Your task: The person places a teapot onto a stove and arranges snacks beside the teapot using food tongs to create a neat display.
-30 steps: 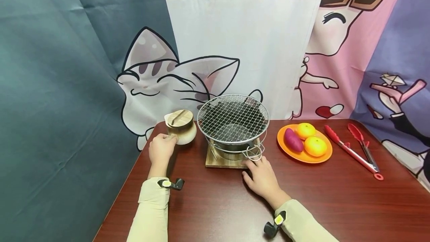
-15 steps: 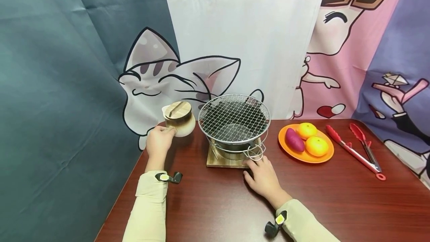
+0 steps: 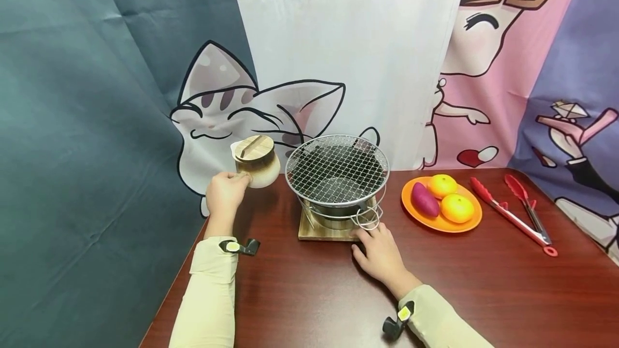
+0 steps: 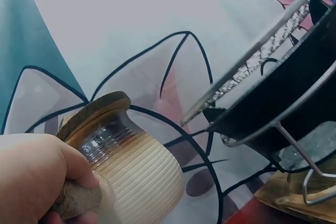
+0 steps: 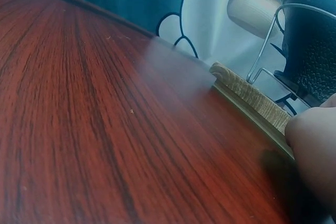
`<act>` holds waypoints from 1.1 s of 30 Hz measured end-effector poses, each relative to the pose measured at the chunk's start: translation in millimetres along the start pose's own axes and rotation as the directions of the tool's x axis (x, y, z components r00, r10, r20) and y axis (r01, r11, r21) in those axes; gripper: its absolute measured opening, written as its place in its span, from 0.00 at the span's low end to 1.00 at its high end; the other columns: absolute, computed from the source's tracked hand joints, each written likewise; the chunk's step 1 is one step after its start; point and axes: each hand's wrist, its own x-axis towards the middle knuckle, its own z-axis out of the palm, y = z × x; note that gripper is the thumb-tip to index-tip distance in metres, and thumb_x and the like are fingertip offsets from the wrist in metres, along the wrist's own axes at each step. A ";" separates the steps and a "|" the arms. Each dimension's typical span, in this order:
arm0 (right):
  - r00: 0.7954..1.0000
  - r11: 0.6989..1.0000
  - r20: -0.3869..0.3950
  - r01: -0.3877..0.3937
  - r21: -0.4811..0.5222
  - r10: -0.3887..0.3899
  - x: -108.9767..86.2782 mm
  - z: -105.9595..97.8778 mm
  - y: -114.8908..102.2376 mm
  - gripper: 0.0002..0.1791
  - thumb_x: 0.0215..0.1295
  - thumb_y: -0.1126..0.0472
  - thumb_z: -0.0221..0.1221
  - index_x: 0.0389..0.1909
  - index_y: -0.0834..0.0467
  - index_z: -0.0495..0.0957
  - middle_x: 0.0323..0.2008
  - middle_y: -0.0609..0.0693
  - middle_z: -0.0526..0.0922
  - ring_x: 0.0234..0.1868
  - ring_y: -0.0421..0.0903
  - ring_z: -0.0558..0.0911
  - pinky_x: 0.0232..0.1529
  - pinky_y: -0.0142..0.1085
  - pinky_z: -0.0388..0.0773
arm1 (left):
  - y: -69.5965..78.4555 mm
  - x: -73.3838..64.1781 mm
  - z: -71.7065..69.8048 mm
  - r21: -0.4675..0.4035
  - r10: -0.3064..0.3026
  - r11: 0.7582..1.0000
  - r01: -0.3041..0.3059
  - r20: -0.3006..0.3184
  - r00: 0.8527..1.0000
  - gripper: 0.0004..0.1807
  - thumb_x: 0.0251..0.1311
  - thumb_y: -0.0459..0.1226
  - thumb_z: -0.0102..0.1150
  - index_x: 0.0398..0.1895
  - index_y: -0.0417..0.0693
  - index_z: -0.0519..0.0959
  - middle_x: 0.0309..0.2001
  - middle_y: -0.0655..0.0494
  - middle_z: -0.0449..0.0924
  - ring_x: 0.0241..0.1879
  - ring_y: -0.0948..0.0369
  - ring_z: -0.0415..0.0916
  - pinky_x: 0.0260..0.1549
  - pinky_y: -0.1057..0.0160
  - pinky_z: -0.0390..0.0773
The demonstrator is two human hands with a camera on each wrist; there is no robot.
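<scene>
In the head view my left hand (image 3: pixel 224 195) grips the stubby side handle of a small ceramic teapot (image 3: pixel 263 172). The pot is cream below and brown near the top, under a round wooden lid (image 3: pixel 255 148). It hangs above the table; the left wrist view shows thumb and fingers round the handle (image 4: pixel 79 199). To its right stands a black tabletop grill (image 5: pixel 310 45) topped by a round wire mesh (image 3: pixel 338 171), on a square wooden base (image 3: pixel 319 234). My right hand (image 3: pixel 382 256) rests its fingers on the base's front right edge, near the wire rings (image 3: pixel 366 219).
On the right, an orange plate (image 3: pixel 442 227) bears two orange citrus fruits (image 3: pixel 457 208) and a purple sweet potato (image 3: pixel 425 200). Red-tipped tongs (image 3: pixel 519 222) lie beyond it on the reddish-brown table (image 3: pixel 290 294). A printed cartoon curtain (image 3: pixel 348 58) hangs along the back.
My left hand has lifted the teapot off the table and moved it upward and slightly left. My right hand stays at the wooden base.
</scene>
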 end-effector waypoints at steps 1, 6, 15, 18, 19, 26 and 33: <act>1.000 1.000 0.001 0.002 -0.001 -0.002 0.2 -0.1 0.2 0.15 0.53 0.55 0.67 0.43 0.51 0.83 0.47 0.52 0.81 0.42 0.60 0.73 0.43 0.54 0.71 | 1.6 1.1 -1.5 -0.002 -0.005 1.000 0.005 0.003 1.000 0.19 0.53 0.52 0.66 0.36 0.47 0.87 0.41 0.47 0.88 0.43 0.43 0.82 0.44 0.43 0.78; 1.000 1.000 -0.001 0.006 0.000 -0.006 0.1 0.4 0.7 0.15 0.53 0.55 0.67 0.43 0.51 0.83 0.47 0.52 0.81 0.43 0.60 0.73 0.44 0.55 0.71 | 10.4 6.2 -9.5 -0.019 -0.027 0.999 0.027 0.021 0.999 0.19 0.53 0.52 0.65 0.38 0.47 0.87 0.41 0.48 0.88 0.44 0.45 0.82 0.45 0.44 0.78; 1.000 1.000 -0.004 0.006 -0.006 -0.006 -0.2 1.3 1.7 0.16 0.53 0.54 0.66 0.43 0.51 0.83 0.47 0.52 0.81 0.43 0.60 0.74 0.44 0.54 0.71 | 21.2 13.5 -17.7 -0.021 -0.009 1.000 0.009 0.019 1.000 0.18 0.50 0.50 0.65 0.36 0.46 0.88 0.40 0.49 0.88 0.43 0.46 0.82 0.46 0.46 0.78; 1.000 1.000 -0.003 0.005 -0.001 -0.005 0.3 0.8 1.9 0.16 0.53 0.54 0.67 0.43 0.51 0.83 0.47 0.52 0.81 0.43 0.60 0.73 0.43 0.54 0.71 | 23.2 15.6 -17.8 -0.011 0.006 1.000 -0.006 0.014 1.000 0.18 0.50 0.50 0.65 0.36 0.46 0.88 0.39 0.49 0.88 0.43 0.46 0.82 0.45 0.46 0.78; 1.000 1.000 -0.005 0.006 -0.001 -0.006 0.2 0.9 2.1 0.16 0.53 0.54 0.67 0.43 0.51 0.83 0.47 0.52 0.81 0.43 0.60 0.73 0.43 0.55 0.71 | 24.3 16.2 -18.1 -0.009 0.010 1.000 -0.010 0.013 1.000 0.18 0.50 0.50 0.65 0.36 0.46 0.88 0.39 0.50 0.88 0.42 0.46 0.83 0.45 0.46 0.78; 1.000 1.000 -0.015 0.012 -0.007 -0.013 -0.3 2.4 2.7 0.15 0.52 0.55 0.67 0.43 0.51 0.83 0.46 0.52 0.81 0.42 0.59 0.73 0.43 0.54 0.71 | 39.4 18.7 -24.1 -0.010 0.029 1.000 -0.029 0.008 1.000 0.17 0.50 0.50 0.64 0.34 0.48 0.88 0.35 0.50 0.88 0.40 0.47 0.82 0.42 0.47 0.78; 1.000 1.000 -0.012 0.011 0.006 -0.011 0.2 1.2 2.7 0.15 0.53 0.55 0.66 0.43 0.51 0.83 0.46 0.52 0.81 0.42 0.60 0.73 0.43 0.55 0.71 | 54.8 20.2 -28.0 -0.004 0.051 0.999 -0.051 0.004 0.999 0.16 0.51 0.50 0.65 0.34 0.49 0.88 0.30 0.51 0.86 0.37 0.49 0.81 0.38 0.49 0.77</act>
